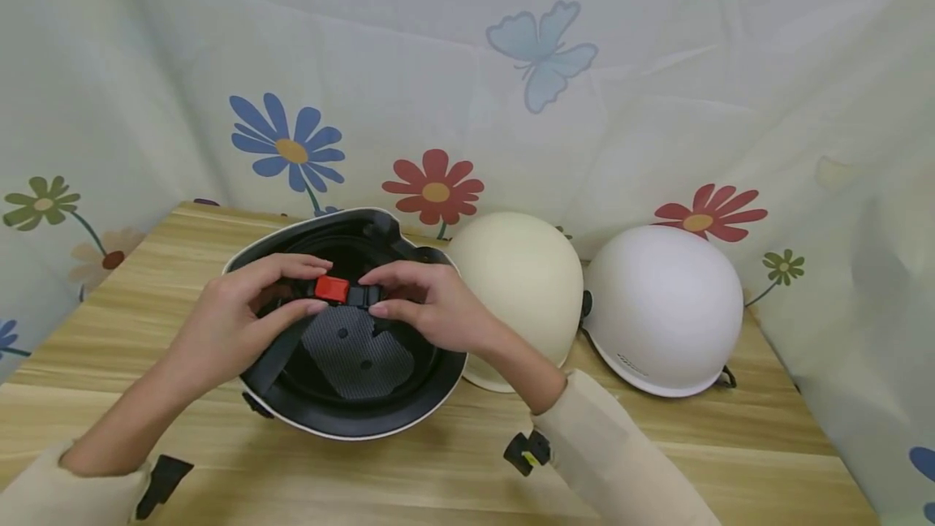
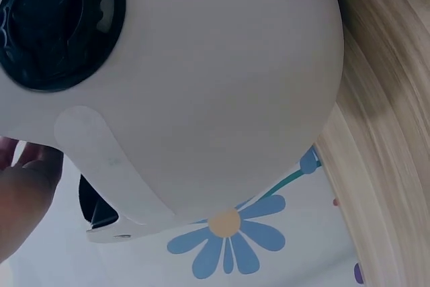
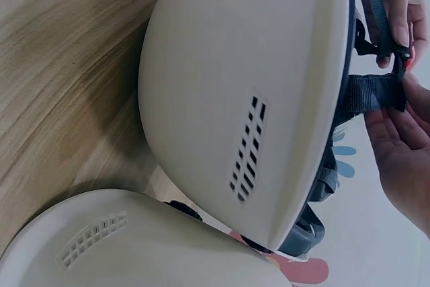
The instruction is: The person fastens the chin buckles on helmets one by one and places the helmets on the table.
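An upturned helmet [image 1: 343, 422], black inside with a light rim, sits on the wooden table. Above its opening is a chin-strap buckle, with a red part [image 1: 332, 289] at the left and a black part [image 1: 363, 296] at the right. My left hand [image 1: 244, 319] pinches the red part between thumb and fingers. My right hand [image 1: 438, 304] pinches the black part beside its strap [image 3: 369, 92]. The two buckle parts look joined. In the left wrist view, the smooth outer shell [image 2: 222, 92] and a round black fitting [image 2: 54, 25] hide most of the left hand.
A cream helmet [image 1: 514, 291] stands dome up just right of the upturned one. Beside it is a white helmet [image 1: 665, 307], also dome up. A flower-printed cloth [image 1: 394, 63] hangs behind the wooden table [image 1: 467, 469].
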The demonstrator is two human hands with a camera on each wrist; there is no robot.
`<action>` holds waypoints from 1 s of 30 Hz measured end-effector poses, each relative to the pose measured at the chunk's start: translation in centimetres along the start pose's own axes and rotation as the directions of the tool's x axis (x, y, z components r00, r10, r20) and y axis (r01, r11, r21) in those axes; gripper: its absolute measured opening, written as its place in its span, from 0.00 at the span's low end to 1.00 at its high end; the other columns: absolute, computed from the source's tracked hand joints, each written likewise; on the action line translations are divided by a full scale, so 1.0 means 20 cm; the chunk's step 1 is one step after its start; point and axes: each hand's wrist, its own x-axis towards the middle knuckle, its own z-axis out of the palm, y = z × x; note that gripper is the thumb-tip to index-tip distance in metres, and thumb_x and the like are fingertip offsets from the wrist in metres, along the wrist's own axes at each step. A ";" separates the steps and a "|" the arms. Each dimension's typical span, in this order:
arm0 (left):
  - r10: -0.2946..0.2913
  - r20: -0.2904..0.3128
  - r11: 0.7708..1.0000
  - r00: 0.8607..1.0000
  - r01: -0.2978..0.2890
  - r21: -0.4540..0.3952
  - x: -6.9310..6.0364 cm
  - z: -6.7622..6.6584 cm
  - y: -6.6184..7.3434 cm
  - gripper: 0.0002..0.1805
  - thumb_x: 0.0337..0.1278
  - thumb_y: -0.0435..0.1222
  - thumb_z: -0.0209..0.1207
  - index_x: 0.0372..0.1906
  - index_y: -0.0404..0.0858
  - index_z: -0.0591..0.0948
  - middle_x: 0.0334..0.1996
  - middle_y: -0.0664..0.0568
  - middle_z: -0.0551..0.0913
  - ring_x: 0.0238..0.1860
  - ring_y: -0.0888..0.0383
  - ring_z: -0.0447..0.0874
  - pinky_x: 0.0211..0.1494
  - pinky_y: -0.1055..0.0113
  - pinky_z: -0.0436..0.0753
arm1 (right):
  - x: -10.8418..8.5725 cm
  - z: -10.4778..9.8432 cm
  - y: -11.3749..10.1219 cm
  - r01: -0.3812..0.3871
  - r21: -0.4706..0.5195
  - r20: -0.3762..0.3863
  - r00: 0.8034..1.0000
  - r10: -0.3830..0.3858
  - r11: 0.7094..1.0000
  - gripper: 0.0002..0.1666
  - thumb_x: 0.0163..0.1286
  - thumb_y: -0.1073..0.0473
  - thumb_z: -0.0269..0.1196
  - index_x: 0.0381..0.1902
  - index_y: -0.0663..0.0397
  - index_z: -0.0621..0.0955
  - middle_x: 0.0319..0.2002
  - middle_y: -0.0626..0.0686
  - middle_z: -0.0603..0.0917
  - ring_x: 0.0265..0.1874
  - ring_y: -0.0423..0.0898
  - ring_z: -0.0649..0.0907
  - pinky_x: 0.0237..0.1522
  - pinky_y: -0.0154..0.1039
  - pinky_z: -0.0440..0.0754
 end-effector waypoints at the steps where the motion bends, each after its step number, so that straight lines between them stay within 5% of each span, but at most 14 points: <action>1: 0.004 -0.010 1.000 1.000 -0.004 0.007 0.00 0.00 0.00 0.21 0.34 0.22 0.68 0.42 0.36 0.81 0.42 0.49 0.81 0.36 0.70 0.75 0.38 0.85 0.73 | 0.00 0.00 0.00 -0.003 0.000 -0.003 1.000 0.003 1.000 0.17 0.59 0.71 0.62 0.47 0.67 0.78 0.40 0.58 0.80 0.33 0.40 0.78 0.41 0.33 0.79; 15: -0.064 -0.042 0.998 0.997 0.063 -0.010 -0.01 0.00 -0.04 0.20 0.37 0.25 0.68 0.42 0.36 0.82 0.36 0.48 0.83 0.28 0.68 0.75 0.35 0.85 0.73 | 0.01 0.01 -0.01 -0.046 0.018 -0.032 0.998 0.047 0.999 0.18 0.58 0.69 0.63 0.48 0.65 0.78 0.39 0.57 0.81 0.33 0.40 0.78 0.41 0.33 0.79; 30: 0.022 -0.107 0.999 0.994 -0.026 -0.034 -0.01 0.01 -0.04 0.21 0.32 0.20 0.68 0.41 0.33 0.84 0.37 0.49 0.84 0.38 0.71 0.76 0.39 0.85 0.73 | 0.00 0.06 -0.02 -0.081 0.022 -0.119 0.989 0.083 0.996 0.15 0.57 0.68 0.64 0.44 0.64 0.79 0.37 0.58 0.82 0.33 0.38 0.81 0.40 0.32 0.79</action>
